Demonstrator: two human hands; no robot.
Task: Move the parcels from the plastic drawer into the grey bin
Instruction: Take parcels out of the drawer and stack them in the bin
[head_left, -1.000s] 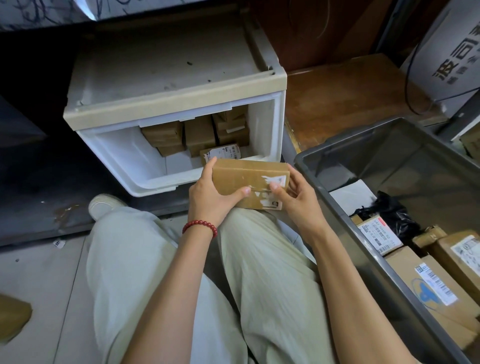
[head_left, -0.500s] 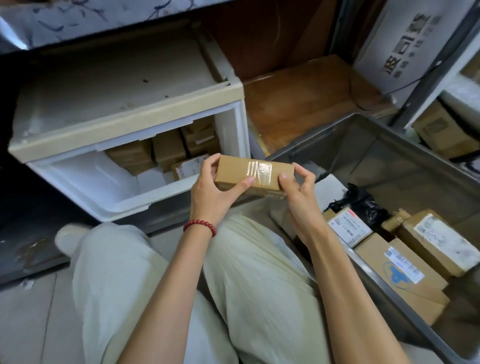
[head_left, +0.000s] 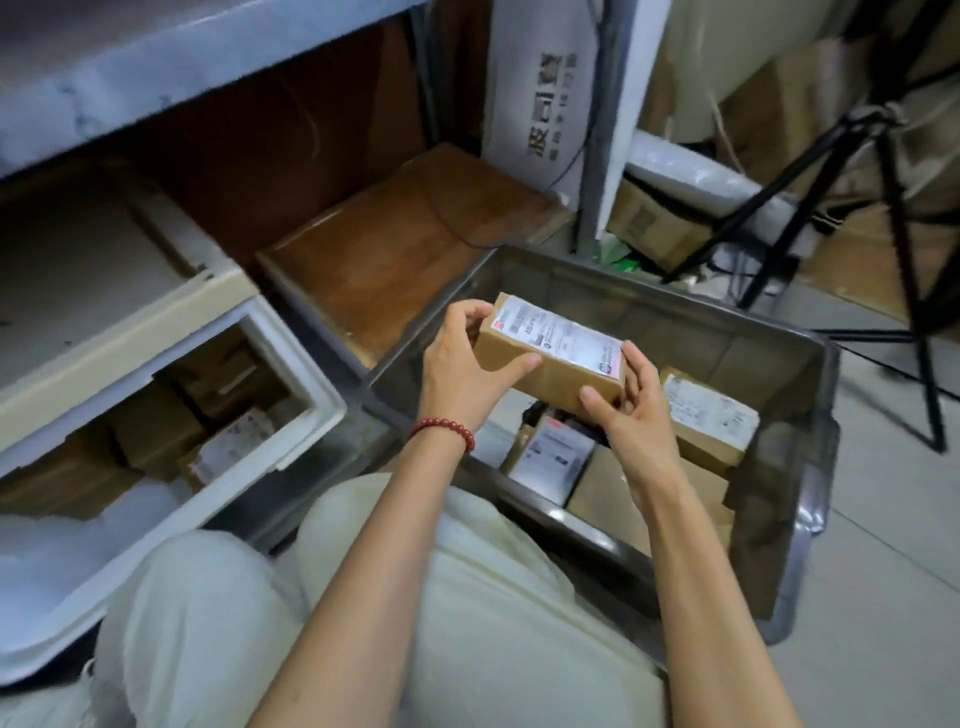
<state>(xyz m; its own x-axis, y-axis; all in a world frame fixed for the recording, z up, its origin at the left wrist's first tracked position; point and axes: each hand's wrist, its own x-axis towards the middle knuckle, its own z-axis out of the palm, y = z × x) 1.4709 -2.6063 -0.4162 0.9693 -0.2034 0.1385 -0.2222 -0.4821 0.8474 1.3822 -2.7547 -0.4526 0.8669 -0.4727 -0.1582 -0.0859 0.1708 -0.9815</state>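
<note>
A small brown cardboard parcel (head_left: 548, 358) with a white shipping label facing up hangs above the grey bin (head_left: 779, 358). My left hand (head_left: 462, 364) grips its left end and my right hand (head_left: 626, 410) grips its right end. Inside the bin lie more parcels, among them a labelled box (head_left: 711, 421) at the right and a labelled one (head_left: 550, 460) under my hands. The white plastic drawer (head_left: 306, 374) stands pulled out at the left, with several brown parcels (head_left: 208, 415) in it.
A brown wooden board (head_left: 395, 249) lies between drawer and bin. A black tripod (head_left: 893, 208) stands at the right on the pale floor. Cardboard boxes (head_left: 654, 223) and a white sign sit behind the bin. My knees in light trousers (head_left: 363, 623) fill the foreground.
Both hands carried the parcel from the drawer's front rightwards to above the bin and turned it, so its label now faces up. The view swung right.
</note>
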